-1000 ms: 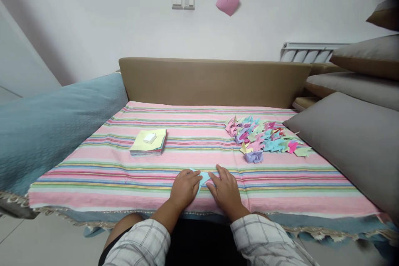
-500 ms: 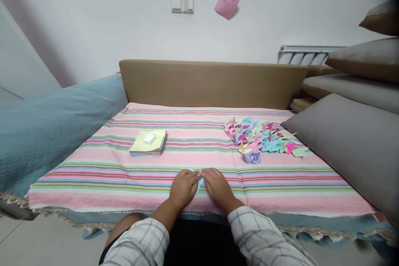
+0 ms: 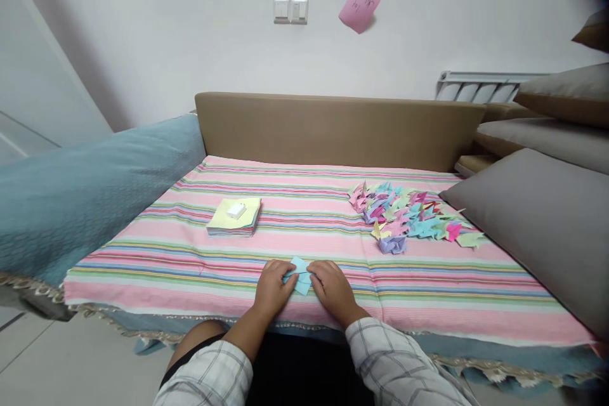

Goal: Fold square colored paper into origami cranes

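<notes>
A small piece of light blue folded paper [image 3: 300, 278] lies on the striped cloth near the front edge, between my two hands. My left hand [image 3: 275, 282] grips its left side, thumb on top and fingers curled at the edge. On the opposite side my right hand [image 3: 332, 285] pinches the right edge, the thumb and fingertips close together. Parts of the paper are covered by my fingers. Beyond my right hand lies a group of colourful folded paper figures [image 3: 412, 219]. Past my left hand sits a stack of square paper sheets [image 3: 233, 222] topped by a small white block [image 3: 236, 210].
The pink striped cloth [image 3: 304, 171] covers a sofa seat with a brown backrest [image 3: 340, 130]. Grey cushions [image 3: 518, 209] are piled at the right, and a blue-covered armrest [image 3: 143, 165] is on the left. A pink note [image 3: 360, 8] hangs on the wall.
My hands have moved slightly apart, and more of the light blue paper shows between them. The whole view has shifted a little.
</notes>
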A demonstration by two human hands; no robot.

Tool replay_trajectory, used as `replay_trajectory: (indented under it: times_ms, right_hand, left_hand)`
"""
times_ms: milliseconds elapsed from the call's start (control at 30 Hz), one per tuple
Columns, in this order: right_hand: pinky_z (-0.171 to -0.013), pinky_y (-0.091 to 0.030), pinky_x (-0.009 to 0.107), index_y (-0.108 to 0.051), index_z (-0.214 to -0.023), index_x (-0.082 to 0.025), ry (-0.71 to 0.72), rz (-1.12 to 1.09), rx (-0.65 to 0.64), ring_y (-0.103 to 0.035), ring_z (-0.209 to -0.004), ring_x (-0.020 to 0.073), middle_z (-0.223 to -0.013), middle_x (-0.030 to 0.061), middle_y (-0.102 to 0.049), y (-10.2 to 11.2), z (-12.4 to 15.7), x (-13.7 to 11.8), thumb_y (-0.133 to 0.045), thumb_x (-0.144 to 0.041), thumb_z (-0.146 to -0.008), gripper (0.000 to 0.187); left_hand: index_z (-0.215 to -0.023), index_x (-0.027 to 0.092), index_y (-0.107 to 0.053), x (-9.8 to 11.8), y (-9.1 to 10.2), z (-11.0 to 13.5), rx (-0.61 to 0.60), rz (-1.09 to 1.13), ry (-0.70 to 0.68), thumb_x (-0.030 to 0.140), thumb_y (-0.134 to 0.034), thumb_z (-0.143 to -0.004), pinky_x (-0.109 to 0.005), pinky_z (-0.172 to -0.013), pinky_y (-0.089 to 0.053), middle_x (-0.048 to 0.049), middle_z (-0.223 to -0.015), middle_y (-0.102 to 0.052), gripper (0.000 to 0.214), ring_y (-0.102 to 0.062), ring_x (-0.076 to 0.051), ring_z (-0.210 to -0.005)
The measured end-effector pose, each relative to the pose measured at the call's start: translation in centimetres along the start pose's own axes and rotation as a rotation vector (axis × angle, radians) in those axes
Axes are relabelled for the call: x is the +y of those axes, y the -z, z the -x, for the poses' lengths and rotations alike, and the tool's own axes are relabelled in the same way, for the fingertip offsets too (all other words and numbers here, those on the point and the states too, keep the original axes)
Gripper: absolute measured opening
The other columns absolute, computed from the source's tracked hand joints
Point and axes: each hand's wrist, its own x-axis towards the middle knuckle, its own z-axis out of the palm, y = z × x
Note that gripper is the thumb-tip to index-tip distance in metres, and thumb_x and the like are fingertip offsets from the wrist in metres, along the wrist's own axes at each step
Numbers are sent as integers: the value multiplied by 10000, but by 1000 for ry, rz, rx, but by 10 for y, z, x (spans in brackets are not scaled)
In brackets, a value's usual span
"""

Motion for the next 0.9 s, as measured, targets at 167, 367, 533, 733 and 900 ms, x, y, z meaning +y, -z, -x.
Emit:
replay_trajectory:
  times_ms: [167, 367, 533, 733, 900]
  right_hand:
    - [-867, -395, 339, -622, -1035, -229, -1, 55, -10, -521, -984, 186, -1050, 44, -630, 1, 2, -3, -456, -208, -890, 221]
    - [-866, -376, 341, -639, -1023, -260, -8, 94, -32, -516, -990, 187, -1060, 40, -622, 2, 3, -4, -463, -226, -892, 222]
    - [-898, -360, 353, -633, -1043, -263, 11, 137, -11, -503, -1024, 188, -1103, 42, -611, 0, 5, -4, -468, -239, -886, 230]
    - [-999, -280, 419, -631, -1039, -262, 72, 155, 4, -451, -1118, 210, -1217, 44, -567, 0, 8, -6, -455, -252, -891, 230]
    - [-1038, -231, 451, -635, -1021, -262, 87, 164, -11, -436, -1151, 214, -1226, 41, -565, 2, 8, -8, -461, -261, -885, 220]
  left_hand:
    - [-855, 201, -647, -1, -1, 2, -24, -22, 41, 262, -600, -789, -341, -728, -451, -18, -723, -628, 102, -568, -189, -758]
    - [-890, 207, -646, -4, 3, 1, -53, -24, 29, 246, -598, -798, -341, -730, -455, -20, -745, -650, 111, -578, -191, -768]
    - [-890, 208, -643, -8, 10, 0, -114, -42, -41, 221, -524, -836, -332, -736, -465, -36, -813, -673, 131, -595, -189, -784]
    - [-916, 196, -632, -5, 7, 2, -76, -87, -27, 211, -520, -817, -346, -750, -468, -46, -815, -670, 150, -592, -204, -797]
    - [-873, 198, -644, 0, 7, -2, -77, -74, 33, 238, -534, -798, -344, -743, -467, -36, -777, -669, 138, -595, -202, -773]
